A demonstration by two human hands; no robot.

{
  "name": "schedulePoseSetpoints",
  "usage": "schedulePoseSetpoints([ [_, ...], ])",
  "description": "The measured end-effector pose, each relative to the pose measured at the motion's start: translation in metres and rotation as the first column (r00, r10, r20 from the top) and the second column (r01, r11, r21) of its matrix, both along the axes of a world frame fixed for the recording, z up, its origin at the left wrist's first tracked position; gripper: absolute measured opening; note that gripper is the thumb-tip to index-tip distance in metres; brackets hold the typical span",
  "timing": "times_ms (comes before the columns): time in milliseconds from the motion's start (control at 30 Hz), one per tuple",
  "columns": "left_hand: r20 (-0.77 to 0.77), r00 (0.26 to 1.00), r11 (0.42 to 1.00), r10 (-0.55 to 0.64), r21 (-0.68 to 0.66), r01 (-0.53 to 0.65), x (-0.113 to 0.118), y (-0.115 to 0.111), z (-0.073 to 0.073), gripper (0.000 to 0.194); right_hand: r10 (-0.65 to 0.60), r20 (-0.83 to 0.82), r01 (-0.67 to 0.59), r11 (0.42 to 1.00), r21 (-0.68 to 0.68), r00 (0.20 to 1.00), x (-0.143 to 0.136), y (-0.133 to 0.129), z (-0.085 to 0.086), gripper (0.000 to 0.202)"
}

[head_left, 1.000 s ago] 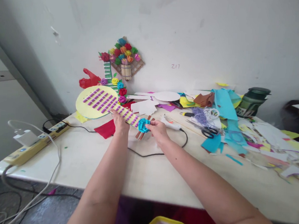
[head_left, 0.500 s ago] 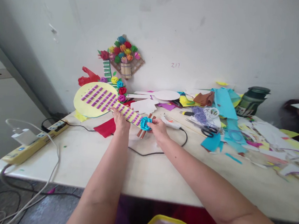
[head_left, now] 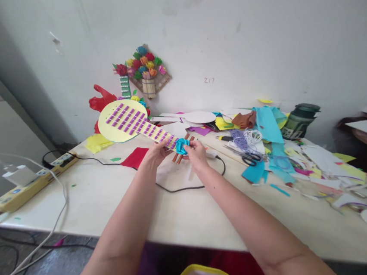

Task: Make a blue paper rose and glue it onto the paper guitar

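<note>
A yellow paper guitar (head_left: pixel 123 121) with purple strips is held above the table, its round body to the left and its neck slanting down to the right. My left hand (head_left: pixel 158 151) grips the neck's lower edge near its right end. At that end sits a blue paper flower (head_left: pixel 181 146), with brown sticks (head_left: pixel 177 157) crossing behind it. My right hand (head_left: pixel 196 154) pinches the flower from the right; its fingertips press on the petals.
A yellow power strip (head_left: pixel 32 183) lies at the left, with a black cable crossing the table. Red paper (head_left: pixel 135 157) lies left of my hands. Scissors (head_left: pixel 249 157), blue paper (head_left: pixel 271 124), scraps and a green bottle (head_left: pixel 300 122) are at the right.
My left hand has slid rightward along the neck, nearer the flower. The guitar's body has shifted slightly right, and the surroundings appear farther left in view.
</note>
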State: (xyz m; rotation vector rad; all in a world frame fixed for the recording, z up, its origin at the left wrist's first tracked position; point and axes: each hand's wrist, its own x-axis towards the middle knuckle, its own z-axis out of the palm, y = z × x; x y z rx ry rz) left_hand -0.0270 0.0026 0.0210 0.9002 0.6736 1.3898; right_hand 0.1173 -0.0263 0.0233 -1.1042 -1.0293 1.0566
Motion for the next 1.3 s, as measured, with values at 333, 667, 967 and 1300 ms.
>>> schedulePoseSetpoints([
  [333, -0.02, 0.996, 0.995, -0.089, 0.051, 0.09, 0.019, 0.002, -0.011, 0.026, -0.034, 0.04, 0.032, 0.999, 0.038, 0.999, 0.008, 0.007, -0.002, 0.021],
  [667, 0.032, 0.994, 0.992, -0.104, -0.072, 0.106, 0.026, -0.002, -0.017, 0.022, -0.055, 0.092, 0.059, 0.997, -0.041, 0.994, 0.012, 0.012, -0.004, 0.019],
  [967, 0.121, 0.991, 0.98, -0.061, -0.182, 0.083, 0.045, -0.007, -0.016, 0.019, -0.047, 0.233, 0.076, 0.99, -0.118, 0.971, 0.016, 0.019, -0.008, 0.02],
  [1300, 0.038, 0.992, 0.935, 0.118, -0.34, -0.099, 0.064, -0.017, -0.007, 0.026, -0.028, 0.26, 0.073, 0.984, -0.163, 0.965, 0.018, 0.021, -0.01, 0.017],
])
